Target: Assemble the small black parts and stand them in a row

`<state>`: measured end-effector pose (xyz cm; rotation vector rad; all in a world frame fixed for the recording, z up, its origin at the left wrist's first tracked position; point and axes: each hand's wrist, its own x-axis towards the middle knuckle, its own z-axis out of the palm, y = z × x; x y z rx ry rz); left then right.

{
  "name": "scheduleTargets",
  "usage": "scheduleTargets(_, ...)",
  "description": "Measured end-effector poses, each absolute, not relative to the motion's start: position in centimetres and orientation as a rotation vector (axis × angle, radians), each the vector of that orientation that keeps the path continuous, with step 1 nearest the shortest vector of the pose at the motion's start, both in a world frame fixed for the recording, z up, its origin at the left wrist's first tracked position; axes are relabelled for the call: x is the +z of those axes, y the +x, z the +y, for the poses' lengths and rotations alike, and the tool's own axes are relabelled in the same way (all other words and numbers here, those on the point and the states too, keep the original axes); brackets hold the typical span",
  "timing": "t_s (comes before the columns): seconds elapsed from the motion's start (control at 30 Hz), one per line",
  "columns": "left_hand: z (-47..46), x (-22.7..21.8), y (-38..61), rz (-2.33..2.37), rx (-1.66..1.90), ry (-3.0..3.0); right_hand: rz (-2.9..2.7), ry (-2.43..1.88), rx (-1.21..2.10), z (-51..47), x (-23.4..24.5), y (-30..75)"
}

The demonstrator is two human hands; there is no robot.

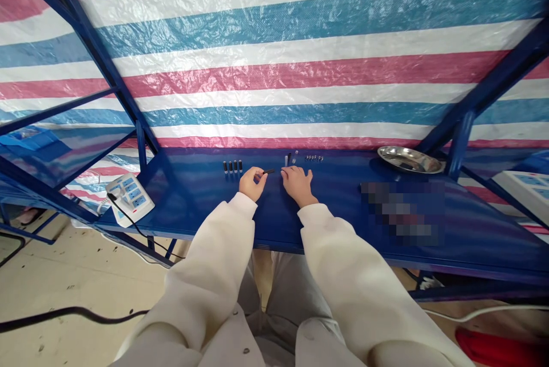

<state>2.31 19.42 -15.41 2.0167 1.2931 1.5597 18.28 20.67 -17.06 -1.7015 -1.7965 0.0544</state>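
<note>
My left hand is closed, pinching a slim black tube that points right, just above the blue table. To its left stands a row of several small black tubes with pale lower ends. My right hand is palm down over the table, its outer finger spread and its other fingertips close to a small whitish piece. Beside that piece are a thin dark piece and a small clear piece. Further right, several tiny shiny metal parts lie in a row.
A round metal dish sits at the table's right rear, with a blurred patch in front. On the left edge lies a white power strip with a black cable. Blue frame posts and a striped sheet bound the table.
</note>
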Motion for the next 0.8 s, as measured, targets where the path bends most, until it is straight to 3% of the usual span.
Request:
scheduleTargets(0.27, 19.63, -15.41, 2.23, 1.303, 1.627, 1.899, -1.378, -1.203, 0.411, 21.03, -16.49, 18.23)
scheduleTargets(0.47, 19.72, -15.52, 2.22, 1.329, 1.619, 1.871, -1.224, -1.085, 0.656, 21.18, -16.44, 18.1)
scheduleTargets(0.8, 19.82, -15.55, 2.05, 1.391, 1.616, 1.813, -1.219, -1.07, 0.729, 21.07, -16.23, 18.1)
